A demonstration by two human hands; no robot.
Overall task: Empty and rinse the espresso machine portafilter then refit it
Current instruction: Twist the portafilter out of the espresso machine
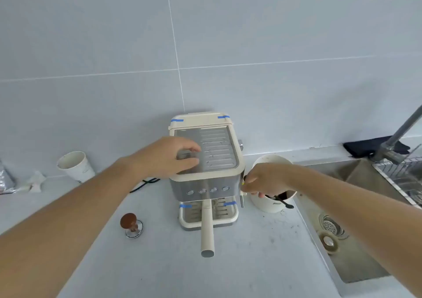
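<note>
I see the portafilter (207, 227) locked in the espresso machine (205, 160) at frame centre, its cream handle pointing toward me. My left hand (169, 157) lies flat, fingers loosely spread, on the machine's top. My right hand (266, 180) pinches something dark beside the white tub (271, 203), centre right, which holds dark grounds and a black spoon (282, 202).

The machine (206, 160) has matt cream plastic edges, a brushed metal front and a ribbed metal top. The tamper (131, 223) has a brown wood-like knob on a shiny metal base. Surface (251, 263): matt pale, speckled. Sink (356, 240): dull steel.
</note>
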